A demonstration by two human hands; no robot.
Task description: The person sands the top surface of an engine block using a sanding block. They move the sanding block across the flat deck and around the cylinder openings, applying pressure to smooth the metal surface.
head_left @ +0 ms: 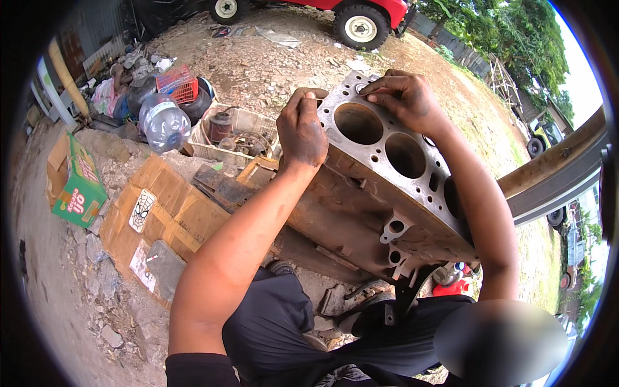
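A rusty engine block (377, 193) stands tilted in front of me, its flat top deck with three round cylinder bores facing up. My left hand (302, 129) is wrapped over the deck's left edge and grips it. My right hand (405, 97) lies on the far corner of the deck, its bent fingertips pressing at a small hole near the rim. Whether it pinches a small part there cannot be told. Both forearms reach up from the lower edge, over my dark clothing.
Flattened cardboard (174, 206) covers the stony ground at left, beside a green carton (77, 190). Behind stand a white crate of metal parts (232, 135), a clear water jug (164, 122) and a red basket (177, 84). A red vehicle (361, 16) is parked at the back.
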